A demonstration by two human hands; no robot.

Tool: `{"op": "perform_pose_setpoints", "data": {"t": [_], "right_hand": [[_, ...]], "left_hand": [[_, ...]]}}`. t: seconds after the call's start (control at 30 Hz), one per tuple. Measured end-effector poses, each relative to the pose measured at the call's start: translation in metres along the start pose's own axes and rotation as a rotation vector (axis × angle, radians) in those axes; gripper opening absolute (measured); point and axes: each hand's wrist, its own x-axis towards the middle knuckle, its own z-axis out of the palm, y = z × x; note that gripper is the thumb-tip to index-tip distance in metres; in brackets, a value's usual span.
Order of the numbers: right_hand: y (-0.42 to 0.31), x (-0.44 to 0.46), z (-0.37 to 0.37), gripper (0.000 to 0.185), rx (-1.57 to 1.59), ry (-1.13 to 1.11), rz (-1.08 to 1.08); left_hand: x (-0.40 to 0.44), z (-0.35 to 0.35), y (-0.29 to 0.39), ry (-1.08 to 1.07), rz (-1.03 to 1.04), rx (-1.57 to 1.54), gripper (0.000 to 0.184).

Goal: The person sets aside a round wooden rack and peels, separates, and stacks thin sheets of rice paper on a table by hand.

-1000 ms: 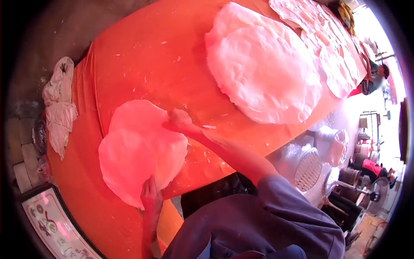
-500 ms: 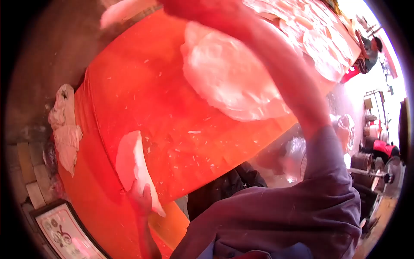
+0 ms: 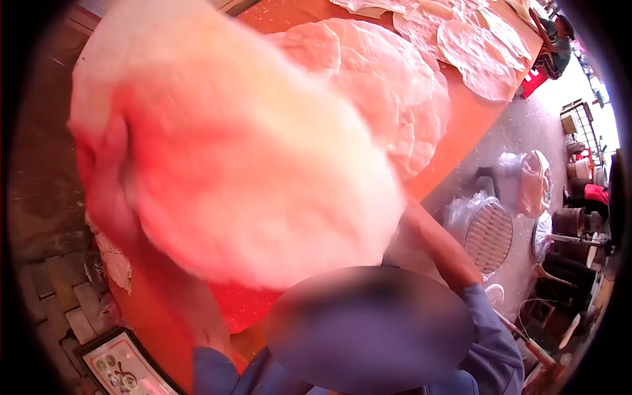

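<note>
In the head view, the raised dough sheet [image 3: 270, 204] could tear at 9 o'clock, where its weight hangs from the left hand [image 3: 108, 178]; blurred as that hand is, its fingers seem closed on the edge. The right forearm [image 3: 444, 243] runs in from 4 o'clock behind the sheet, hiding the right hand, so its finger spread cannot be told. Uneven support could fold the sheet onto itself or drag it over the broad dough round [image 3: 388, 99] at 1 o'clock. The sheet looks limp, thin and roundish; the round is puckered, the tablecloth [image 3: 454, 151] smooth and orange.
</note>
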Motion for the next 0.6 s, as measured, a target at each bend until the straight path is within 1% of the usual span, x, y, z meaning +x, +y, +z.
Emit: {"op": "perform_pose_setpoints", "data": {"t": [0.07,0.1,0.13,0.2,0.23,0.27,0.3,0.33,0.37,0.43,0.47,0.5,0.53,0.57,0.6], "right_hand": [[0.017,-0.013,-0.023,0.015,-0.062,0.079,0.101],[0.024,-0.016,-0.036,0.012,-0.431,-0.062,-0.038],[0.024,-0.018,-0.035,0.012,-0.428,-0.071,-0.042],[0.022,-0.025,-0.032,0.016,-0.326,0.064,-0.166],[0.016,-0.022,-0.03,0.016,-0.326,0.054,-0.165],[0.004,-0.014,-0.025,0.016,-0.342,0.07,-0.217],[-0.009,-0.005,-0.018,0.016,-0.356,0.085,-0.27],[-0.021,0.003,-0.008,0.014,-0.359,0.073,-0.22],[-0.02,0.013,0.008,0.014,-0.358,0.061,-0.22],[-0.019,0.033,0.047,0.028,-0.517,-0.046,-0.46],[-0.029,0.038,0.066,0.028,-0.501,-0.078,-0.487],[-0.047,0.042,0.092,0.031,-0.427,-0.105,-0.499],[-0.065,0.044,0.122,0.034,-0.336,-0.143,-0.519],[-0.031,0.043,0.185,0.04,-0.538,-0.193,-0.628],[-0.026,0.042,0.223,0.041,-0.563,-0.252,-0.646]], "left_hand": [[0.035,0.016,-0.01,0.026,-0.009,-0.133,0.018],[0.05,0.021,-0.02,0.056,-0.033,-0.198,0.016],[0.061,0.024,-0.035,0.102,-0.083,-0.253,0.015],[0.068,0.019,-0.086,0.221,-0.216,-0.296,0.014],[0.068,-0.017,-0.146,0.082,-0.256,-0.171,0.013],[0.054,-0.027,-0.179,0.049,-0.345,-0.086,0.02],[0.034,-0.034,-0.198,0.016,-0.434,0.0,0.031],[0.009,-0.033,-0.207,0.101,-0.44,-0.054,0.032],[-0.014,-0.034,-0.214,0.187,-0.443,-0.108,0.033],[-0.053,-0.062,-0.217,0.202,-0.469,-0.032,0.033],[-0.072,-0.077,-0.211,0.24,-0.562,-0.021,0.033],[-0.085,-0.096,-0.214,0.309,-0.555,-0.025,0.033],[-0.101,-0.122,-0.223,0.342,-0.537,-0.122,0.032],[-0.121,-0.151,-0.231,0.383,-0.51,-0.212,0.032],[-0.14,-0.177,-0.237,0.48,-0.49,-0.197,0.032]]}}
